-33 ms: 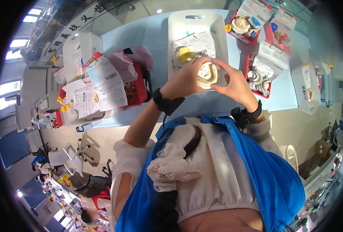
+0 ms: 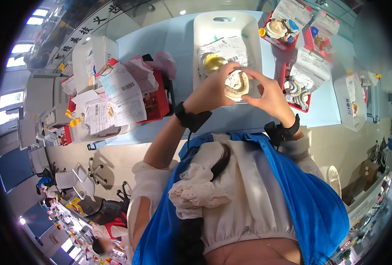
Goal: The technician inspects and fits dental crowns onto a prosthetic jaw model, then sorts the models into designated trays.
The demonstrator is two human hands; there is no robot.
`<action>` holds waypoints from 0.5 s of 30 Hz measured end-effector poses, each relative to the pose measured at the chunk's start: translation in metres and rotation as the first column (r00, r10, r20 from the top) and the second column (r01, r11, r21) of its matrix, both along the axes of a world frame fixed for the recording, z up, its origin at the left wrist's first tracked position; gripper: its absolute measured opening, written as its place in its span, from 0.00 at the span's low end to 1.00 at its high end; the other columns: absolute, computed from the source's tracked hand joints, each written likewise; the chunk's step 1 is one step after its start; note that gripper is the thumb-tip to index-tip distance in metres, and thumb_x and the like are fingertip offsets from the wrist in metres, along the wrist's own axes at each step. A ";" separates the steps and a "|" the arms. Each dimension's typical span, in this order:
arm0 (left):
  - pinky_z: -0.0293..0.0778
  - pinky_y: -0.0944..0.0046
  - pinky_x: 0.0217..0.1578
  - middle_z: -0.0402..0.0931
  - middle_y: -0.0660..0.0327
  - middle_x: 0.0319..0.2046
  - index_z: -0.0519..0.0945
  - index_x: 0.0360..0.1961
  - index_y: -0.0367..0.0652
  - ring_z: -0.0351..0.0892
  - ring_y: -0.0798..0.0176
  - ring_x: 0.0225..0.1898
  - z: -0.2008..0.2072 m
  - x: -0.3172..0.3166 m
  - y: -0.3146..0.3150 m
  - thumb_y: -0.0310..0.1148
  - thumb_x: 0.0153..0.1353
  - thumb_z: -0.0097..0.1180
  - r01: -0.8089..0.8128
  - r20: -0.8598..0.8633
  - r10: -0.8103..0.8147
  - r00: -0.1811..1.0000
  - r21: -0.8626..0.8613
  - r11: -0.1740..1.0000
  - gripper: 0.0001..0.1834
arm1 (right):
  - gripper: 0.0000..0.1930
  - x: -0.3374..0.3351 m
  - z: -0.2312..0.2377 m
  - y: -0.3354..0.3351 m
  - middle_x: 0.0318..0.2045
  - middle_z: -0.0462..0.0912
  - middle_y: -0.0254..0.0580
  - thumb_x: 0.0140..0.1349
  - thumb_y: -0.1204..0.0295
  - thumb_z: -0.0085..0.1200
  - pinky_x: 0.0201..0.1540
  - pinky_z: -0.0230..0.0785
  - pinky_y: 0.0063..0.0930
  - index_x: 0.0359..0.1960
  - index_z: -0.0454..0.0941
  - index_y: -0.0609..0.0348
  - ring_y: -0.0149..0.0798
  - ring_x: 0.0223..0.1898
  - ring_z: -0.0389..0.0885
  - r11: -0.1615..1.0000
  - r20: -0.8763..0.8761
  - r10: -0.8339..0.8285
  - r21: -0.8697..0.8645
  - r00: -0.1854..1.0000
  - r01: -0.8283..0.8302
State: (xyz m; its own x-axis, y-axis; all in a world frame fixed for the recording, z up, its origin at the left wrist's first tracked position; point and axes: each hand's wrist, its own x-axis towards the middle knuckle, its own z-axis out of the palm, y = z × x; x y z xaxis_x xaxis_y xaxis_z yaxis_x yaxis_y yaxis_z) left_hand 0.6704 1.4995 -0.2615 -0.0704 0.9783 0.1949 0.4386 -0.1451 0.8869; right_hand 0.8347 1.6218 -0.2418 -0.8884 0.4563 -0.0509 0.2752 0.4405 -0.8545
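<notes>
A cream plaster dental model [image 2: 236, 85] with a horseshoe-shaped arch is held up between my two hands, over the near end of a white plastic tray [image 2: 226, 20]. My left hand [image 2: 214, 87] grips its left side, with some fingers hidden behind it. My right hand [image 2: 266, 90] curves round the right side; its thumb touches the lower right edge and its fingers reach the top. In the tray, beyond my hands, lie printed paper slips [image 2: 233, 47] and a yellow round piece [image 2: 213, 62].
Right of the tray stand red boxes with dental models [image 2: 296, 93] and paper sheets [image 2: 310, 68]. On the left are a red bin [image 2: 159, 99], printed sheets [image 2: 121, 95] and pink wrapping [image 2: 164, 64]. A white bin [image 2: 352, 106] is at the far right. Another person [image 2: 103, 245] sits behind, lower left.
</notes>
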 end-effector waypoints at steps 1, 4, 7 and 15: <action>0.68 0.60 0.51 0.69 0.50 0.48 0.65 0.53 0.35 0.72 0.53 0.52 -0.005 0.001 -0.004 0.22 0.36 0.68 -0.085 0.193 0.091 0.977 -0.036 0.996 0.39 | 0.33 -0.002 0.000 0.000 0.37 0.79 0.39 0.42 0.72 0.65 0.26 0.64 0.24 0.55 0.69 0.55 0.30 0.19 0.65 1.000 0.000 0.005 0.001 1.000 -0.005; 0.67 0.61 0.53 0.69 0.51 0.49 0.64 0.54 0.34 0.70 0.57 0.54 -0.019 0.004 -0.012 0.20 0.36 0.70 -0.185 0.237 0.184 0.954 -0.021 0.983 0.40 | 0.32 -0.006 0.001 -0.002 0.36 0.80 0.37 0.43 0.72 0.65 0.24 0.61 0.20 0.55 0.70 0.56 0.26 0.19 0.61 0.997 0.019 -0.022 -0.073 1.000 0.023; 0.68 0.63 0.52 0.69 0.51 0.49 0.62 0.57 0.36 0.71 0.59 0.52 -0.019 0.004 -0.013 0.21 0.36 0.70 -0.231 0.230 0.222 0.948 0.009 0.973 0.44 | 0.31 -0.008 0.002 -0.003 0.35 0.78 0.34 0.45 0.72 0.64 0.23 0.59 0.18 0.55 0.70 0.57 0.23 0.19 0.59 0.989 0.014 -0.047 -0.142 0.999 0.048; 0.67 0.65 0.56 0.64 0.57 0.54 0.55 0.64 0.40 0.68 0.64 0.56 -0.027 0.003 -0.014 0.18 0.39 0.67 -0.143 0.341 0.155 0.927 -0.061 0.988 0.49 | 0.33 -0.011 0.000 -0.010 0.30 0.71 0.34 0.44 0.72 0.65 0.24 0.59 0.17 0.56 0.68 0.60 0.21 0.22 0.62 0.988 -0.056 -0.113 -0.108 0.992 0.106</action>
State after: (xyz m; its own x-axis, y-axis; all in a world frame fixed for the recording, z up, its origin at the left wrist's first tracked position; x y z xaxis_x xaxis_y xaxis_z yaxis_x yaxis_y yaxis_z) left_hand 0.6739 1.4851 -0.2884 -0.2729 0.9569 0.0993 0.1204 -0.0684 0.9904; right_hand 0.8239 1.6114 -0.2421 -0.8362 0.5462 -0.0500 0.2623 0.3181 -0.9111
